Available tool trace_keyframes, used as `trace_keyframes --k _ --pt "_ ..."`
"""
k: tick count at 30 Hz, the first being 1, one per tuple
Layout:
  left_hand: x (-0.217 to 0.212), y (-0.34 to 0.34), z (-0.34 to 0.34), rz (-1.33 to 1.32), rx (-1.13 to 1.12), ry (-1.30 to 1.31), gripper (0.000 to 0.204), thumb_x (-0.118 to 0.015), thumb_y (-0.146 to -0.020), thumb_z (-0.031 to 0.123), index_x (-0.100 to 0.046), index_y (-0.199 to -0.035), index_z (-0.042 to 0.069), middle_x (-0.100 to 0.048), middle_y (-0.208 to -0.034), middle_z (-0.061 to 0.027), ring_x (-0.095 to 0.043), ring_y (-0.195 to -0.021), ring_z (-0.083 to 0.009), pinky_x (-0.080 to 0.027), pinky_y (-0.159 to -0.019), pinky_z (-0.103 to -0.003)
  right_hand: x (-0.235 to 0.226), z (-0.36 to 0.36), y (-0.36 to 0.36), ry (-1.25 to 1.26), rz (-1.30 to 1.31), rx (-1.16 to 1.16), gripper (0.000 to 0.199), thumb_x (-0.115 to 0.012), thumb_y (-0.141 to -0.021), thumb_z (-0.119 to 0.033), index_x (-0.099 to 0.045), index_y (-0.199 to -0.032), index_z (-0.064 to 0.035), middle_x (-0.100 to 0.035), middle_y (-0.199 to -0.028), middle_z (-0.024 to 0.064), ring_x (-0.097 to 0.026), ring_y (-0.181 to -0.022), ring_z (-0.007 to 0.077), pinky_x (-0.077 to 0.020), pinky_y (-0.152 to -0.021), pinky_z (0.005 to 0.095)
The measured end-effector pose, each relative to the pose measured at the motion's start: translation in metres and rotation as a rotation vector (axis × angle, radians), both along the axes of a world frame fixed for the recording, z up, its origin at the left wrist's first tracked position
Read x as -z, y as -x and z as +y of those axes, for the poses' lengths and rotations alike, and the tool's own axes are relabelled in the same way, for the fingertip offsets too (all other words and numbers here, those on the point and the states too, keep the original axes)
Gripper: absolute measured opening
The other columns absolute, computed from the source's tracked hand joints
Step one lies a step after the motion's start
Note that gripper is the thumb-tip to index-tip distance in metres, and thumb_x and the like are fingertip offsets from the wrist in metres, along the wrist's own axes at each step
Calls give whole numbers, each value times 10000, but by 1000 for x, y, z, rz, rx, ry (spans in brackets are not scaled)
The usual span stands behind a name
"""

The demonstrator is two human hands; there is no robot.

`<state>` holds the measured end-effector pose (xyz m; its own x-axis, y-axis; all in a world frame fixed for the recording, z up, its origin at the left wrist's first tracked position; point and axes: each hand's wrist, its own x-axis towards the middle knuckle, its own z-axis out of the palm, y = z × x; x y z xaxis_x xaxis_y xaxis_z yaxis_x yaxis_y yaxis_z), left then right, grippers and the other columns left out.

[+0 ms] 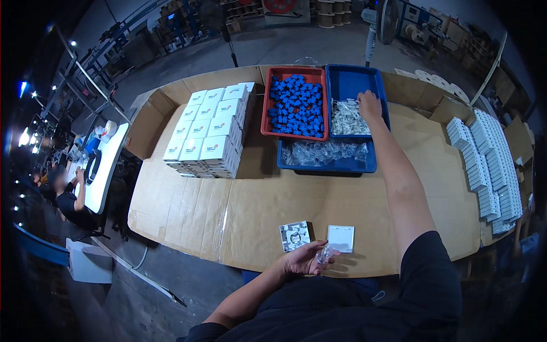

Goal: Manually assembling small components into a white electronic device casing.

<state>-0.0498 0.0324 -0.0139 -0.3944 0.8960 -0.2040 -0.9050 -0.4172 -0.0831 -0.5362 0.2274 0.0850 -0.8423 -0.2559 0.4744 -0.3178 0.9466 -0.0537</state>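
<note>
The left hand (302,261) lay low in the frame, just above the near edge of the cardboard-covered desk (256,211), its fingers curled loosely around a small clear plastic bag (325,252). Just above it on the cardboard sat a small printed card (294,235) and, beside that to the right, a plain white square piece (341,238), the two close but apart. The right hand (369,105) was stretched far up the middle of the frame into the blue tray (356,80), fingers bent down onto a heap of small white packets (347,118); whether they had pinched one could not be told. Below that heap, in the same tray, lay a pile of clear bags (322,153). Touching the blue tray on its left stood a red tray (265,102) filled with blue parts (296,105). Further left was a block of stacked white boxes (208,128), and at the right edge of the frame ran rows of flat white pieces (487,165).
</note>
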Motion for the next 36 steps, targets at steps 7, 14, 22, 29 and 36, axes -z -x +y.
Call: trace_keyframes --k 7,14,22,29,36 --pt "2 0 1 9 30 -25 590 -478 -1080 490 -539 -1387 -11 -609 -1007 -76 -588 -734 -159 -560 -641 -341 -24 -3 -47 194 312 -143 116 -687 -944 -141 -701 -1052 -101 -697 -1027 76 -670 -1003 270 -500 -859 439" --pt "11 -8 -3 76 23 -112 598 -426 -1095 490 -531 -1425 2 -643 -1028 -57 -629 -844 -155 -577 -698 -350 -98 -23 -186 1554 -358 -671 229 -708 -974 -83 -677 -1186 -2 -741 -980 96 -644 -765 117 -522 -698 275" --pt "-36 -11 0 122 -316 182 633 -515 -1068 442 -473 -1476 -41 -649 -1249 -97 -649 -1046 -240 -575 -862 -429 -104 -12 -319 1698 -597 -689 154 -716 -965 -49 -669 -1103 1 -739 -1030 117 -649 -780 114 -508 -683 245" --pt "-108 6 -16 503 -567 344 569 -570 -1052 420 -556 -1459 23 -663 -1278 -79 -634 -1049 -190 -513 -985 -381 -58 5 -391 1315 -853 -578 195 -775 -910 6 -699 -1089 12 -745 -990 74 -662 -809 81 -524 -686 218" --pt "-105 -5 -14 498 -505 428 579 -610 -1027 473 -602 -1403 34 -670 -1328 -127 -636 -1174 -225 -507 -1024 -407 -68 -3 -406 1143 -857 -574 154 -784 -912 -36 -722 -1047 4 -738 -884 41 -639 -742 57 -494 -659 214"
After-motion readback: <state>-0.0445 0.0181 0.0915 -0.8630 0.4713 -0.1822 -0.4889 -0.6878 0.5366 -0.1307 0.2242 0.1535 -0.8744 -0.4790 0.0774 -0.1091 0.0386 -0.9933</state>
